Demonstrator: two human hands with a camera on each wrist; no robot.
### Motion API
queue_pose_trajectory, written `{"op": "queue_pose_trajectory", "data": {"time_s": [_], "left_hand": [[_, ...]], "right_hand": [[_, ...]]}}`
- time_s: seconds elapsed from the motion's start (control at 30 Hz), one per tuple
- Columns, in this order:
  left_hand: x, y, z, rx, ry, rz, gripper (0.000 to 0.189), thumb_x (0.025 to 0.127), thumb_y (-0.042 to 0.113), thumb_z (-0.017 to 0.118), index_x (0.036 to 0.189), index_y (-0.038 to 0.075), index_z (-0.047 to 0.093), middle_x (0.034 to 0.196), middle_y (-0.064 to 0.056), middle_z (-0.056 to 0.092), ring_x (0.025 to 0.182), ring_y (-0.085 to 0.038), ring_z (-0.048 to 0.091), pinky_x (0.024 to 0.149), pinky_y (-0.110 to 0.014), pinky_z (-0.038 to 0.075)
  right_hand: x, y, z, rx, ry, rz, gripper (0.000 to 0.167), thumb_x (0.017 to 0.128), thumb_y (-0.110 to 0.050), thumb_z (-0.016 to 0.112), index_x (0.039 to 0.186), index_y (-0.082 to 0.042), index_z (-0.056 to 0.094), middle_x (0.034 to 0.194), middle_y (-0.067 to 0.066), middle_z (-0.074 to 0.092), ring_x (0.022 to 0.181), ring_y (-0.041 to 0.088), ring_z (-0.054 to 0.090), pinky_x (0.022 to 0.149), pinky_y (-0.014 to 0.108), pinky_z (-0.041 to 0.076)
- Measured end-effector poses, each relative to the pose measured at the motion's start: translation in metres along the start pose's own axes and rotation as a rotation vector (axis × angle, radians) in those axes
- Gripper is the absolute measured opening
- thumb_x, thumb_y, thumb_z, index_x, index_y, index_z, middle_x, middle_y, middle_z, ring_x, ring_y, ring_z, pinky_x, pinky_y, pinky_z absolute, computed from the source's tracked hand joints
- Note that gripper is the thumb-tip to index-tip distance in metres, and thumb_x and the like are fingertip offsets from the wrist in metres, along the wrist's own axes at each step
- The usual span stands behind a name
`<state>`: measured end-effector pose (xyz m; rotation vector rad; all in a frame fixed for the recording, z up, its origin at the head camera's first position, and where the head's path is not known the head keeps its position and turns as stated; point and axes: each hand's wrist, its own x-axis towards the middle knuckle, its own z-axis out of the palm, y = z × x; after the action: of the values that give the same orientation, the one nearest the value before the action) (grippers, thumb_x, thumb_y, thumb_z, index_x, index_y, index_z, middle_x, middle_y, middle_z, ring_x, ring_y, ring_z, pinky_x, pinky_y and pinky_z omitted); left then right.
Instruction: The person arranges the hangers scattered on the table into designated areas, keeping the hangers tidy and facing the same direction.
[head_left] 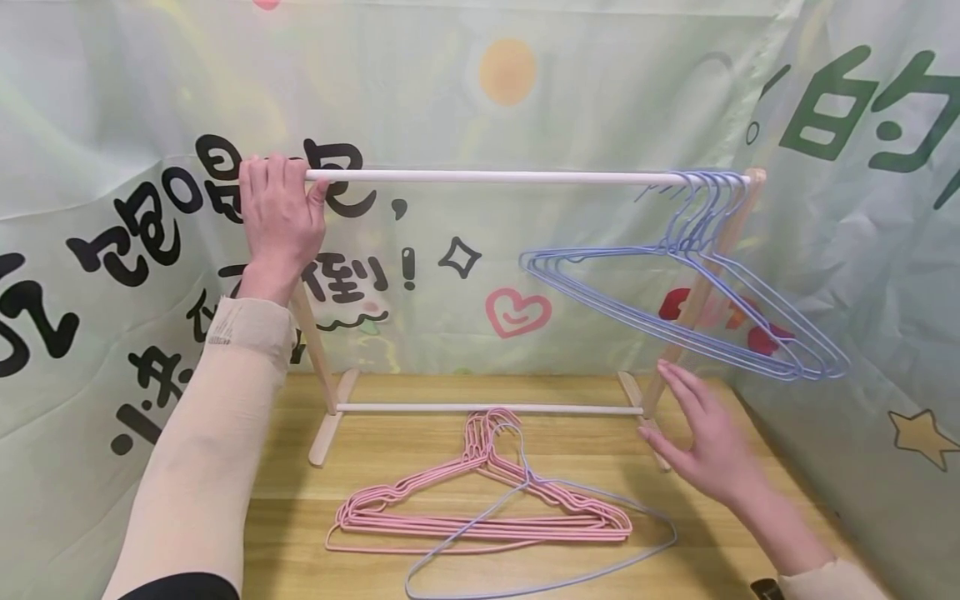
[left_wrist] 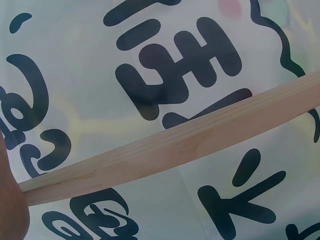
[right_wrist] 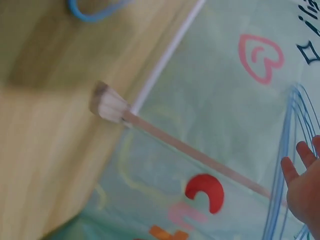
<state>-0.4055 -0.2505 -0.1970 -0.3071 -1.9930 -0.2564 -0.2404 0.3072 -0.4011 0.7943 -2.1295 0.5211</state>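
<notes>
My left hand (head_left: 281, 212) grips the left end of the white top rail (head_left: 480, 177) of a clothes rack, fingers over it and thumb along the near side. In the left wrist view, the rack's wooden post (left_wrist: 170, 145) slants away from the edge of that hand. Several blue wire hangers (head_left: 684, 242) hang bunched at the rail's right end. Below them my right hand (head_left: 708, 442) is in the air, fingers spread and holding nothing. In the right wrist view its fingers overlap the hanging blue wires (right_wrist: 282, 150).
On the wooden table (head_left: 285, 500), in front of the white lower bar (head_left: 487, 409), lies a stack of pink hangers (head_left: 480, 527). One loose blue hanger (head_left: 529, 478) lies across it. A printed cloth backdrop (head_left: 420, 83) stands behind and at both sides.
</notes>
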Motion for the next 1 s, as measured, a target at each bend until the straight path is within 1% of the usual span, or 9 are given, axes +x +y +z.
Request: {"op": "queue_pose_trajectory", "data": {"time_s": [0.07, 0.17, 0.23, 0.3, 0.37, 0.5, 0.6, 0.77, 1.0], "left_hand": [[0.000, 0.000, 0.000, 0.000, -0.002, -0.001, 0.051, 0.111, 0.047, 0.036, 0.107, -0.002, 0.046, 0.100, -0.020, 0.039, 0.103, -0.043, 0.033, 0.117, -0.051, 0.021], [0.000, 0.000, -0.001, -0.001, -0.004, -0.004, 0.051, 0.111, 0.047, 0.036, 0.108, -0.002, 0.046, 0.100, -0.020, 0.039, 0.104, -0.043, 0.033, 0.117, -0.051, 0.021], [0.000, 0.000, -0.001, -0.002, -0.003, -0.005, 0.051, 0.111, 0.047, 0.036, 0.108, -0.002, 0.047, 0.101, -0.020, 0.039, 0.104, -0.043, 0.033, 0.117, -0.051, 0.020], [0.000, 0.000, -0.001, -0.005, 0.000, -0.005, 0.051, 0.111, 0.047, 0.036, 0.108, -0.003, 0.047, 0.101, -0.020, 0.040, 0.104, -0.043, 0.033, 0.118, -0.050, 0.020], [0.000, 0.000, -0.001, -0.004, 0.001, -0.004, 0.051, 0.111, 0.047, 0.036, 0.108, -0.003, 0.047, 0.101, -0.020, 0.040, 0.104, -0.043, 0.033, 0.117, -0.051, 0.021], [0.000, 0.000, -0.001, -0.001, -0.009, -0.009, 0.052, 0.111, 0.048, 0.035, 0.108, -0.002, 0.046, 0.101, -0.020, 0.039, 0.104, -0.043, 0.033, 0.117, -0.051, 0.021], [0.000, 0.000, -0.002, 0.001, -0.018, -0.014, 0.052, 0.111, 0.049, 0.034, 0.109, -0.002, 0.046, 0.101, -0.020, 0.039, 0.105, -0.043, 0.033, 0.118, -0.051, 0.020], [-0.001, 0.000, -0.003, 0.000, -0.023, -0.015, 0.053, 0.111, 0.050, 0.034, 0.109, -0.002, 0.046, 0.102, -0.020, 0.039, 0.105, -0.043, 0.033, 0.120, -0.050, 0.019], [0.000, 0.002, -0.003, 0.000, -0.026, -0.018, 0.053, 0.111, 0.050, 0.034, 0.109, -0.002, 0.046, 0.102, -0.020, 0.039, 0.105, -0.043, 0.032, 0.120, -0.050, 0.018]], "right_hand": [[-0.007, -0.004, 0.004, 0.015, -0.069, 0.032, 0.090, 0.096, -0.060, 0.065, 0.154, 0.004, 0.042, 0.152, 0.025, 0.047, 0.140, 0.032, 0.045, 0.121, 0.018, 0.019], [-0.016, -0.008, 0.011, 0.027, -0.131, 0.046, 0.094, 0.085, -0.043, 0.083, 0.155, 0.002, 0.041, 0.153, 0.023, 0.046, 0.135, 0.042, 0.048, 0.119, 0.015, 0.017], [-0.021, -0.010, 0.015, 0.037, -0.163, 0.049, 0.100, 0.075, -0.030, 0.090, 0.156, 0.002, 0.040, 0.153, 0.023, 0.046, 0.132, 0.045, 0.049, 0.119, 0.015, 0.017], [-0.027, -0.012, 0.020, 0.039, -0.196, 0.051, 0.105, 0.071, -0.027, 0.092, 0.156, 0.002, 0.039, 0.154, 0.023, 0.046, 0.132, 0.045, 0.049, 0.118, 0.014, 0.016], [-0.032, -0.014, 0.023, 0.046, -0.237, 0.062, 0.108, 0.071, -0.030, 0.094, 0.158, 0.000, 0.037, 0.155, 0.021, 0.045, 0.134, 0.043, 0.048, 0.118, 0.017, 0.020], [-0.042, -0.019, 0.030, 0.075, -0.324, 0.079, 0.116, 0.070, -0.038, 0.097, 0.161, -0.006, 0.033, 0.159, 0.014, 0.043, 0.136, 0.040, 0.048, 0.112, 0.044, 0.043], [-0.049, -0.022, 0.035, 0.108, -0.378, 0.076, 0.119, 0.068, -0.045, 0.096, 0.162, -0.007, 0.034, 0.159, 0.013, 0.043, 0.135, 0.041, 0.049, 0.099, 0.063, 0.049], [-0.059, -0.026, 0.040, 0.121, -0.447, 0.066, 0.119, 0.067, -0.063, 0.089, 0.159, -0.007, 0.038, 0.155, 0.016, 0.047, 0.133, 0.039, 0.053, 0.096, 0.062, 0.052], [-0.068, -0.028, 0.044, 0.141, -0.521, 0.077, 0.124, 0.060, -0.067, 0.091, 0.158, -0.008, 0.042, 0.153, 0.017, 0.050, 0.132, 0.041, 0.054, 0.096, 0.063, 0.051]]}}
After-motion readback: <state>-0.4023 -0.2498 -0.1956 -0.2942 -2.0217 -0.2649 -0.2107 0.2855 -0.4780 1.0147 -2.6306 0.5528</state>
